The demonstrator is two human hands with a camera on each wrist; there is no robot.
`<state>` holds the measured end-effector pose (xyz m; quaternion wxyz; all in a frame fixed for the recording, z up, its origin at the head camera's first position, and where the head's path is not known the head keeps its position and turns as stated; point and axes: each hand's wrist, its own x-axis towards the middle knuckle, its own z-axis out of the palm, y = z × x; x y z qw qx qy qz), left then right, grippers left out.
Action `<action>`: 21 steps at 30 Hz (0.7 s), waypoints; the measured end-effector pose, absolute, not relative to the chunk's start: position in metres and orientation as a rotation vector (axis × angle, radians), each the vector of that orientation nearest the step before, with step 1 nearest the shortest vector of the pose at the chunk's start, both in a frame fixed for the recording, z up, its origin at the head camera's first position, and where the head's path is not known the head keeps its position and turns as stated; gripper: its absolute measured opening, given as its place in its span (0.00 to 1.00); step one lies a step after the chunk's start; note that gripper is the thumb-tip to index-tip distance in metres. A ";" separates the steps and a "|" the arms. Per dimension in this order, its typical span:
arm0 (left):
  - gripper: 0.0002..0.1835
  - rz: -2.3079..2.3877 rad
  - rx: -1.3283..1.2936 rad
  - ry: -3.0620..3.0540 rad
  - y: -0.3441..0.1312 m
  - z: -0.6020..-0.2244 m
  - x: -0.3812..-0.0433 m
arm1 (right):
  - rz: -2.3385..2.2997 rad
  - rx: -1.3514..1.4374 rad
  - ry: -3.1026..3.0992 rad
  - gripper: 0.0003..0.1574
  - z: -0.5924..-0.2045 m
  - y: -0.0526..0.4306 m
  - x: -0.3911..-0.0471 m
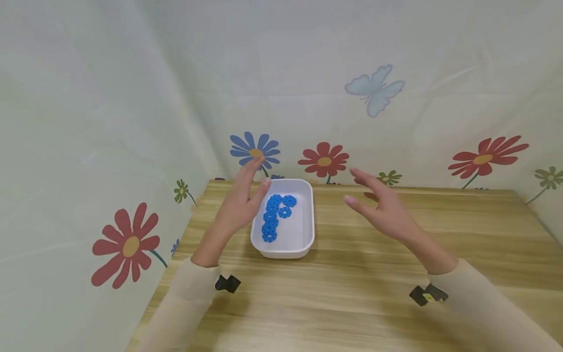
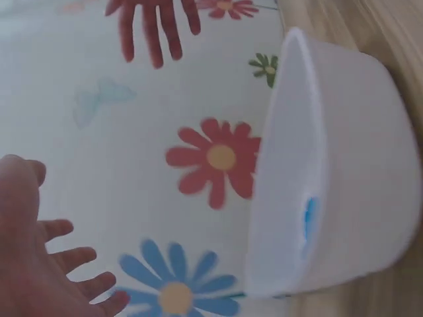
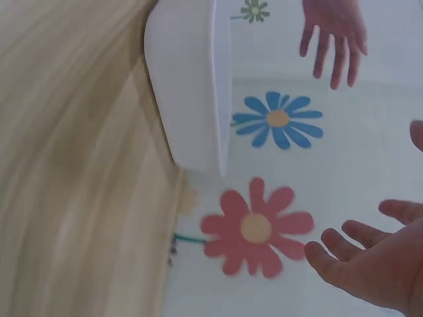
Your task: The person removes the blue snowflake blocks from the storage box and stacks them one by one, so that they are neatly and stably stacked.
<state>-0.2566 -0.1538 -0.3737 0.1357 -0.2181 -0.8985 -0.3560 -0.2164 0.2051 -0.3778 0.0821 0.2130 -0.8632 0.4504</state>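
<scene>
A white plastic tub (image 1: 303, 234) stands on the wooden table, left of its middle. Inside lie several blue flower-shaped discs (image 1: 270, 220), most of them overlapping in a column along the left side, with two a little apart toward the back. My left hand (image 1: 241, 200) hovers over the tub's left edge, fingers spread and relaxed, holding nothing. To the right of the tub my right hand (image 1: 387, 208) is held in the air above the table, its fingers loosely extended and nothing in them. The left wrist view shows the tub's side (image 2: 363, 158) and a bit of blue (image 2: 310, 216) inside.
The wood-grain table (image 1: 334, 303) ends at the back against a pale cloth wall (image 1: 299, 58) printed with flowers and a butterfly. More of this cloth closes off the left side. A dark device (image 1: 428, 295) is strapped at each wrist.
</scene>
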 end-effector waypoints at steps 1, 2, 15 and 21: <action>0.34 -1.096 -0.558 -2.603 -0.160 -0.380 -0.259 | 1.439 0.622 -2.553 0.44 -0.383 0.199 -0.221; 0.35 -1.152 -0.481 -2.603 -0.164 -0.386 -0.261 | 1.529 0.600 -2.532 0.42 -0.388 0.192 -0.225; 0.37 -1.681 0.137 -2.717 -0.178 -0.471 -0.273 | 2.330 0.055 -2.336 0.45 -0.462 0.121 -0.271; 0.34 -1.783 0.163 -2.695 -0.175 -0.479 -0.272 | 2.395 -0.014 -2.354 0.40 -0.477 0.103 -0.275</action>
